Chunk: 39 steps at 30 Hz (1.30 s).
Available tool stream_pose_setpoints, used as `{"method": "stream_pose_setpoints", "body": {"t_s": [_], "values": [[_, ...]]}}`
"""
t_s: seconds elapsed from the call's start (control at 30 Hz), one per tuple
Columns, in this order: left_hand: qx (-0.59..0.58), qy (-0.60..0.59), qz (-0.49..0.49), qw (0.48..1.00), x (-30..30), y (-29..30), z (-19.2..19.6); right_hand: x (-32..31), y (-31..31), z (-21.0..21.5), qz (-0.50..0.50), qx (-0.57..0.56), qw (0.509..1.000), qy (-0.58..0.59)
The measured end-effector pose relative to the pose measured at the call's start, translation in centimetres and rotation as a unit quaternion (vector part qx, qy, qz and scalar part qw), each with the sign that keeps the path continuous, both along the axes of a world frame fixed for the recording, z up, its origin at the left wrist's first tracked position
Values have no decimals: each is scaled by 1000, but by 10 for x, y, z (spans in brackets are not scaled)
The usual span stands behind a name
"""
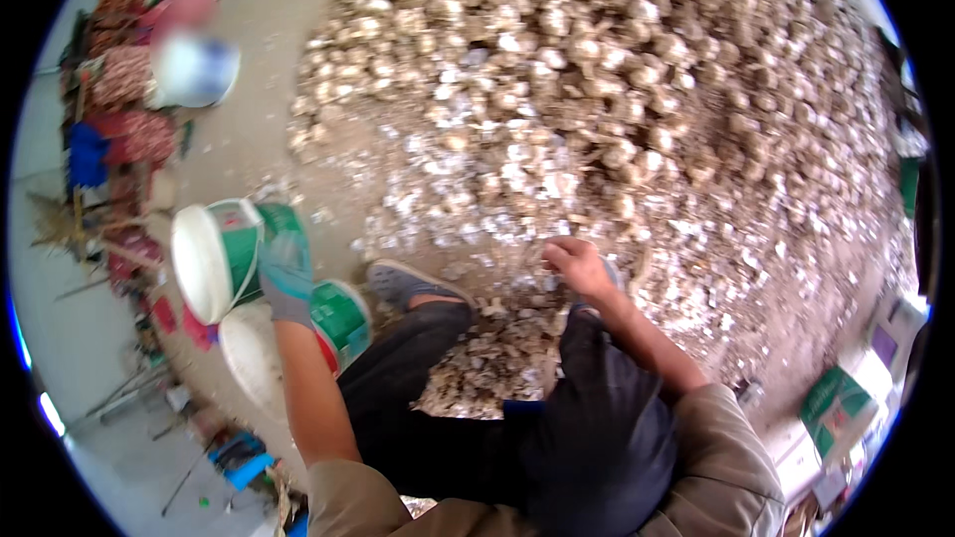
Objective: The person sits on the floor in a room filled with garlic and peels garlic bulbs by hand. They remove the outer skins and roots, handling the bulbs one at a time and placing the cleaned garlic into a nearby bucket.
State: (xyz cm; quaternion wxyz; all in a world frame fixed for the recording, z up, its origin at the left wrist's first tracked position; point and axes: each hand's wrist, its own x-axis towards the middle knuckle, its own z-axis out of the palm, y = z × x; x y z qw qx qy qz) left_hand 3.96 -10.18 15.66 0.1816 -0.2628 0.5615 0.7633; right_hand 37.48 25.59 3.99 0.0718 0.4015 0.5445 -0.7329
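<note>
The left hand [286,273], in a grey and teal glove [289,307], hangs at the near bucket [205,264], its fingers overlapping the green side. Those fingers point away from the body; whether they grip the rim, or only pass in front of it, I cannot tell. Another bucket [341,323], also white and green, is just beside the glove on the body side, partly hidden by the wrist.

The right hand [579,267] is well apart from the left, its fingers curled in toward the thumb (a small thing could be pinched there, but I cannot tell). Pale skins [502,174] lie scattered just beyond these fingers and to their right. Farther out, the garlic bulbs [597,40] form a broad heap, reaching well to the right of the fingers.

Darker scraps [497,368] lie nearer the body than the right fingers, between the legs. A grey shoe [403,283] sits between the two hands. Well beyond the left fingers are a white pail [195,70], blurred, and red sacks [124,77].
</note>
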Motion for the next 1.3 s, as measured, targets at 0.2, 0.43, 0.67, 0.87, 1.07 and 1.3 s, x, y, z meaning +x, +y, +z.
{"method": "stream_pose_setpoints", "body": {"t_s": [0.2, 0.43, 0.67, 0.87, 1.07, 1.3], "values": [[-27, -188, -300, 935, 171, 200, -89, -27, 45, -29, 73, 380, 918, -80], [31, -186, -364, 912, 234, 254, -96, -95, 70, -39, 205, 438, 836, -259], [17, -204, -309, 929, 214, 239, -101, -55, 77, -40, 54, 192, 972, -123], [54, -234, -388, 890, 235, 274, -98, -10, 22, -34, 26, 162, 986, -9], [-5, -89, -313, 946, 250, 267, -108, -34, -1, 5, -2, 325, 942, 81], [205, -175, -164, 949, 249, 283, -58, 6, 56, -27, -23, 169, 984, -46]]}}
